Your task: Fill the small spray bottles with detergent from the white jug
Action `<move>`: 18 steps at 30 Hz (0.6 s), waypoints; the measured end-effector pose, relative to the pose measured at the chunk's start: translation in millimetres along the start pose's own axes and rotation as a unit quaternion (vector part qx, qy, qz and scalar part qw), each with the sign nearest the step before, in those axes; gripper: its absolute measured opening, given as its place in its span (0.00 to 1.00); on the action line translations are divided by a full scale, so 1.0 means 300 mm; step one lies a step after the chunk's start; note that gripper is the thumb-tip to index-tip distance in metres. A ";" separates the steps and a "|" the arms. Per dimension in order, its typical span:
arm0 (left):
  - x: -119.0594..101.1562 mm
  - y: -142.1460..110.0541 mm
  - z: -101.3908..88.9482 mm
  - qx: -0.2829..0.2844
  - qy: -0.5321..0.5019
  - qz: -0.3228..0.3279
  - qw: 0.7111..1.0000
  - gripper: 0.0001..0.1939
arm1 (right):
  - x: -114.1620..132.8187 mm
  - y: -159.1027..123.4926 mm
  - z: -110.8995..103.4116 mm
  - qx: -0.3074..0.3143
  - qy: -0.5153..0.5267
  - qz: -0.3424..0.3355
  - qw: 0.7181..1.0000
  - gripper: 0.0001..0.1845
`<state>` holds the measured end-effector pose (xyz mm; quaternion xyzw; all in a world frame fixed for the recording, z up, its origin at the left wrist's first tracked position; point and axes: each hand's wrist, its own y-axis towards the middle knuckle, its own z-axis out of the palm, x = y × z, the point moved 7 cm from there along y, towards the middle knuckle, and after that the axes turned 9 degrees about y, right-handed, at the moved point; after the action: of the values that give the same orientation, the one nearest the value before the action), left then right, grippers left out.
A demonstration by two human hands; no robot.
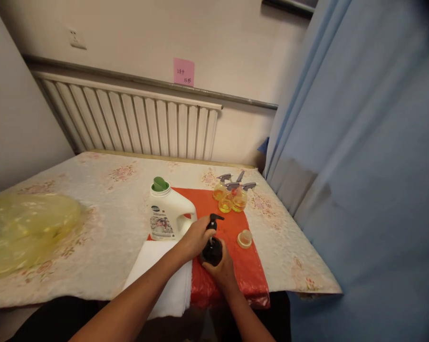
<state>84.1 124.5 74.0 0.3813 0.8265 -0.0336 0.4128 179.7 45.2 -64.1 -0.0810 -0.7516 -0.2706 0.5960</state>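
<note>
My left hand (198,236) is closed around the black pump head (213,222), whose tube runs down towards the mouth of a dark bottle (212,251). Whether the tube's lower end sits inside the bottle is hard to make out. My right hand (223,268) wraps round the bottle from the right and holds it upright on a red plastic sheet (237,273). Just left of my hands stands a white detergent jug (167,213) with a green spout (160,184) and no cap on it. A translucent cap (244,238) lies on the sheet to the right.
Several spray bottles (232,197) with yellow liquid and grey triggers cluster at the back of the sheet. Folded white cloth (159,273) lies in front of the jug. A yellowish plastic bag (29,228) is at far left. A blue curtain (360,156) borders the table's right.
</note>
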 end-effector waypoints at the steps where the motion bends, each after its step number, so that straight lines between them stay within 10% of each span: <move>1: -0.006 0.002 -0.003 -0.001 0.007 0.012 1.000 0.05 | -0.001 0.000 -0.001 -0.001 -0.001 -0.001 1.000 0.37; 14: -0.009 -0.031 -0.005 0.024 0.000 0.046 0.999 0.10 | -0.053 -0.012 0.000 -0.019 -0.008 0.030 0.999 0.43; 18: 0.080 -0.074 -0.086 -0.103 -0.097 -0.038 0.989 0.14 | -0.110 -0.027 0.000 -0.045 0.016 0.045 0.998 0.54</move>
<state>43.7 132.8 68.2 0.3004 0.7957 -0.0007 0.5260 185.4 45.0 -97.5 -0.1375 -0.7244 -0.2782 0.6156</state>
